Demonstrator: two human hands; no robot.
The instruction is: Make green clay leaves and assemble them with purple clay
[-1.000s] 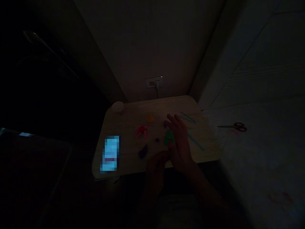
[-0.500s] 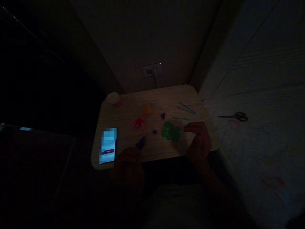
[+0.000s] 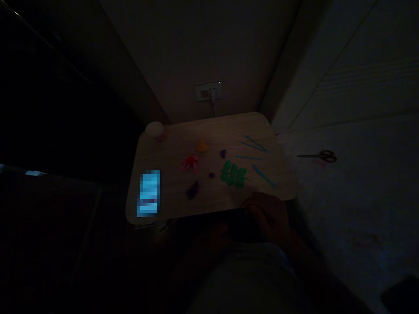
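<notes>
My right hand [image 3: 270, 214] is at the table's front edge, its fingers curled together. Whatever it may hold is hidden. Below the edge, in deep shadow, is my left hand [image 3: 214, 237], its fingers too dark to make out. Just beyond the right hand lie green leaf-like clay pieces [image 3: 233, 175] and a blue modelling tool [image 3: 263, 175]. Farther left are a dark purple lump [image 3: 192, 190], a small dark ball [image 3: 211, 175], another purple piece [image 3: 223, 153], a red and pink clay figure [image 3: 190, 163] and an orange lump [image 3: 202, 145].
Thin blue sticks [image 3: 257, 145] lie at the table's [image 3: 176, 135] back right. A lit phone [image 3: 148, 194] rests at the front left, a pale-lidded tub [image 3: 155, 129] at the back left. Scissors [image 3: 317, 156] lie on the pale surface at right. A wall socket [image 3: 208, 91] holds a plug.
My right hand has drawn back from beside the green pieces to the table edge, uncovering the blue tool. My left hand has moved right and down, off the table's front edge.
</notes>
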